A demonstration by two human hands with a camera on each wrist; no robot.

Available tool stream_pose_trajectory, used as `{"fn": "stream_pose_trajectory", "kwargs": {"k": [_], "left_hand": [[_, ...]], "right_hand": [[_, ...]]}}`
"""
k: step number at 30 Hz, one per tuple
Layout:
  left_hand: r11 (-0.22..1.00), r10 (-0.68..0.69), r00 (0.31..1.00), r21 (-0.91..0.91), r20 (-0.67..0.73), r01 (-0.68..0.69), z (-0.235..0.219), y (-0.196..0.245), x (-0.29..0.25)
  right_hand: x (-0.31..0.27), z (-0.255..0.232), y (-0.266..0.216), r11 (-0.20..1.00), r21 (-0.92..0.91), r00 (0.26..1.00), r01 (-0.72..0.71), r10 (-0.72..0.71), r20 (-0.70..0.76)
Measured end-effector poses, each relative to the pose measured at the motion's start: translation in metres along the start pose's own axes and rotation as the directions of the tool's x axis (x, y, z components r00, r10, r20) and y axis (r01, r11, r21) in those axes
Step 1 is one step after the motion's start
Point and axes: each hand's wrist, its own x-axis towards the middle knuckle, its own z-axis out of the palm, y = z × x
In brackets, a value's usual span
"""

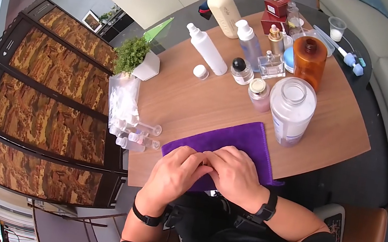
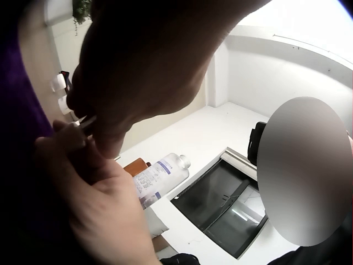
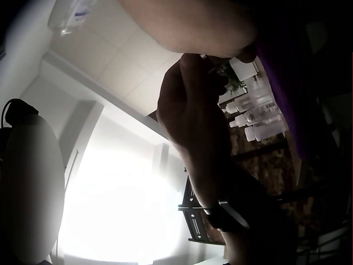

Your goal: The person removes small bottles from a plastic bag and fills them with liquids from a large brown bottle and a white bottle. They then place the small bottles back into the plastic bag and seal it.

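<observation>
Over the purple cloth (image 1: 232, 140), near the table's front edge, both hands meet fingertip to fingertip. The left hand (image 1: 172, 171) has its fingers bent and pinches a small, thin, pale piece (image 2: 86, 121). From the other side, the right hand (image 1: 236, 175) pinches at the same spot, thumb and fingers drawn together. Fingers hide most of the piece, and I cannot tell its kind. Left of the cloth lie several small clear travel bottles (image 1: 136, 138). A large clear bottle (image 1: 291, 115) without a cap stands beyond the right hand.
A brown bottle (image 1: 309, 63), a white spray bottle (image 1: 206, 49), a cream pump bottle (image 1: 222, 12) and perfume bottles stand farther back. A white cap (image 1: 201, 72) lies near the middle. At the left edge are a plant pot (image 1: 146, 65) and a plastic bag (image 1: 123, 95).
</observation>
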Motion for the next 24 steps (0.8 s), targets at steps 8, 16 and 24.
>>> {"fn": "stream_pose_trajectory", "kwargs": {"k": [8,16,24], "left_hand": [[0.991,0.122,0.992,-0.055,0.032,-0.121,-0.006,-0.002,0.011],[0.954,-0.299,0.911,0.089,0.283,0.285,-0.011,-0.003,0.002],[0.982,-0.165,0.986,0.093,0.031,0.161,-0.018,0.012,0.010]], "right_hand": [[-0.002,0.001,0.002,1.000,0.019,1.000,-0.011,0.011,-0.022],[0.001,-0.002,-0.001,1.000,0.007,1.000,-0.017,0.017,-0.019],[0.000,-0.001,-0.001,0.999,0.024,1.000,-0.027,0.027,-0.002]]}}
